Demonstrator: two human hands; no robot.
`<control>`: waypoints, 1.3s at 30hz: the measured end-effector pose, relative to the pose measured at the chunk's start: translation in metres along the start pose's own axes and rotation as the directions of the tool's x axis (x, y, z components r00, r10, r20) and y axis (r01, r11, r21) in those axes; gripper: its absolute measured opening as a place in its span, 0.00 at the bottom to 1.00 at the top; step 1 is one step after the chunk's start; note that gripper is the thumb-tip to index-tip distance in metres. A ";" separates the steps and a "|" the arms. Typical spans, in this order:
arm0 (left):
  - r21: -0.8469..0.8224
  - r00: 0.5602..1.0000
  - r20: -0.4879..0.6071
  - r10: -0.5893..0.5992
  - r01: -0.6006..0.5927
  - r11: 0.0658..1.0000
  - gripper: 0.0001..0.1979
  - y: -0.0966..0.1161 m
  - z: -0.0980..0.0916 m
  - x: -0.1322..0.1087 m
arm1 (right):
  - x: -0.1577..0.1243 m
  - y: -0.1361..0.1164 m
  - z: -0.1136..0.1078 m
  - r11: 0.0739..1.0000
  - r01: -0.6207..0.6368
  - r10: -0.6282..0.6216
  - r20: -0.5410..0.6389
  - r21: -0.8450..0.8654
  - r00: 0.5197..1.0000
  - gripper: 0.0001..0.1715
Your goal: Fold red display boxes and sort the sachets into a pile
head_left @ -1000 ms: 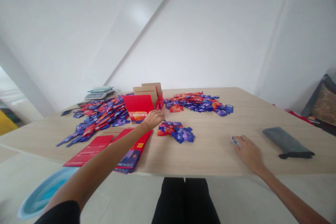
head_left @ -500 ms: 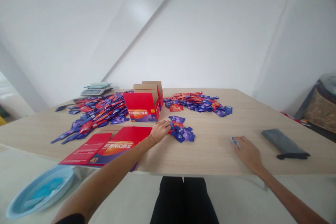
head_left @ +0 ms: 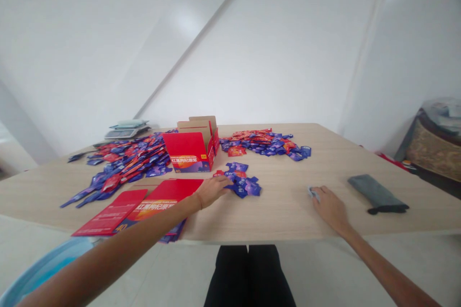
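Observation:
My left hand [head_left: 213,191] reaches over the front of the table, fingers stretched to the right and apart, fingertips touching the left edge of a small heap of purple and red sachets [head_left: 247,186]. No sachet shows clearly gripped in it. A flat red carton [head_left: 180,190], partly under my left forearm, lies in a stack with others. Just behind stands an open red box [head_left: 189,158] with its lid raised. Further right, my right hand [head_left: 330,207] rests on the table, fingers closed on a small pale grey object [head_left: 313,194] whose kind I cannot make out.
A large pile of sachets [head_left: 133,158] spreads at the left, another pile [head_left: 264,142] behind the middle. A scale [head_left: 126,130] stands at the back left. A grey cloth pouch [head_left: 376,194] lies at the right. A blue basin [head_left: 54,268] is below the table's left edge.
My left hand has drawn slightly nearer to me, uncovering a red sachet at the heap's left side. My right hand stays in place on the table. The view has shifted a little.

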State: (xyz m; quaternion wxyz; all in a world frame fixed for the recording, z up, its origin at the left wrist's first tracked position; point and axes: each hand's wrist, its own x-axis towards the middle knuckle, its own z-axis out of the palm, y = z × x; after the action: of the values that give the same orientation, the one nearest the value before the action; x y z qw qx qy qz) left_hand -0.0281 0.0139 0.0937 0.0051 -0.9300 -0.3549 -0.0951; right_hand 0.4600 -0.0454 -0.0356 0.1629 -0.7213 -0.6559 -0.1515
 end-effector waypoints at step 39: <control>0.004 0.917 0.088 0.390 -0.392 0.920 0.23 0.069 0.025 0.002 | -0.002 -0.009 -0.006 1.000 -0.015 0.016 -0.023 0.021 1.000 0.18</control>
State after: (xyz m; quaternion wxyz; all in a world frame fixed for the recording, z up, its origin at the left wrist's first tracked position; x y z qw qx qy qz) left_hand 0.0236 -0.0341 0.0736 0.0188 -0.9853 -0.1629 -0.0485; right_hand 0.4508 -0.0492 -0.0312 0.1791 -0.7228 -0.6499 -0.1520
